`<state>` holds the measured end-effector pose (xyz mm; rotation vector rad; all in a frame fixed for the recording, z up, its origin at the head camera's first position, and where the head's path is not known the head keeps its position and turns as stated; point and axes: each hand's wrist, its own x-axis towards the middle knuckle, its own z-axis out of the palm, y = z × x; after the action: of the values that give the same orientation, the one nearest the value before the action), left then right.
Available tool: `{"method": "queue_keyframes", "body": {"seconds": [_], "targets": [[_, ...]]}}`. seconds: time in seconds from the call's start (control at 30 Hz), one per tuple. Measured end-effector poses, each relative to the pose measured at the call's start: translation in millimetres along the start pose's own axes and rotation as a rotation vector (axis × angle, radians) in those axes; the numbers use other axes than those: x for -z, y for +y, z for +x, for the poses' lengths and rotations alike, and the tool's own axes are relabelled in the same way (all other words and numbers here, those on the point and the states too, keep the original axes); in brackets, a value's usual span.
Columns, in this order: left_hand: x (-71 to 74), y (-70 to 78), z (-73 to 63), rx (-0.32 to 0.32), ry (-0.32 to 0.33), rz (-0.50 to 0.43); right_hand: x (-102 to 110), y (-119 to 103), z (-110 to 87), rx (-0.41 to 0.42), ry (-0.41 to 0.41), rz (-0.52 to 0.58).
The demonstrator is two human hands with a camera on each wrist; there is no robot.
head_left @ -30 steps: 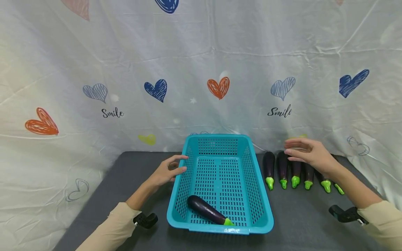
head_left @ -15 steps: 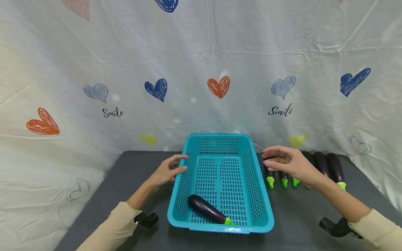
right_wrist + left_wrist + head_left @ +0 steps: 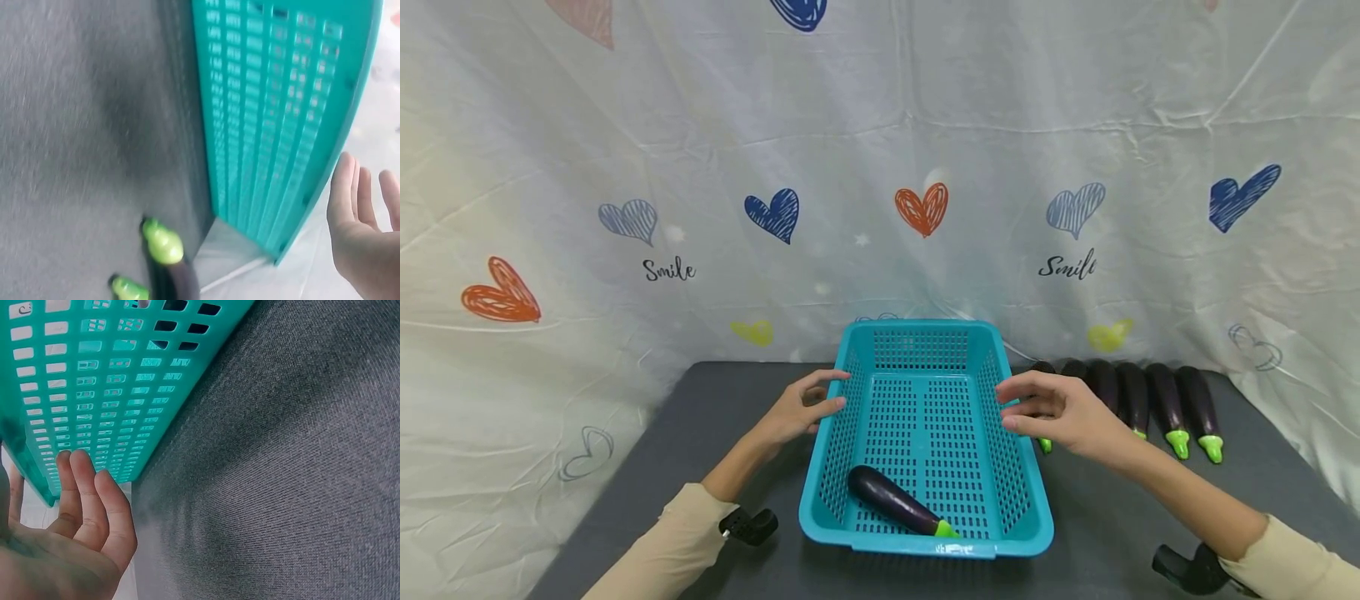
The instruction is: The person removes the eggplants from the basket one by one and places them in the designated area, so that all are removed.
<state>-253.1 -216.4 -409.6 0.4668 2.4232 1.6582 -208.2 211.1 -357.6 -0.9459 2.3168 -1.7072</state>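
Observation:
A blue-green plastic basket (image 3: 925, 546) with slotted walls stands on the dark table. One eggplant (image 3: 891, 500) lies slantwise inside it, near the front. At the left rim my left hand (image 3: 801, 408) rests with relaxed fingers; thumb and index reach over the edge. The left wrist view shows its other fingers (image 3: 94, 509) outside the wall. My right hand (image 3: 1063, 412) is at the right rim, fingers loosely bent and holding nothing; whether its fingertips touch the rim I cannot tell. Several eggplants (image 3: 1165, 400) lie in a row to the right, partly hidden by that hand.
The grey cloth-covered table (image 3: 730, 425) runs out to both sides of the basket. A pale curtain (image 3: 850, 125) with printed hearts hangs right behind the table's back edge. Green-tipped eggplants (image 3: 164, 244) lie close to the basket's right wall.
My right hand has moved left from above the row of eggplants to the basket's right rim, uncovering the rightmost ones. The left hand, basket and eggplant inside have stayed put.

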Motion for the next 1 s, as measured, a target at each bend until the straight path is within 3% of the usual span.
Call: {"method": "queue_keyframes", "body": {"seconds": [0.5,1.0], "targets": [[-0.1,-0.6,0.6,0.002,0.002,-0.005,-52.5,-12.3,4.5,0.002,-0.061,0.014],[-1.4,0.4,0.0,0.007,0.002,-0.017,-95.8,-15.6,15.3,-0.068,-0.136,0.118]]}}
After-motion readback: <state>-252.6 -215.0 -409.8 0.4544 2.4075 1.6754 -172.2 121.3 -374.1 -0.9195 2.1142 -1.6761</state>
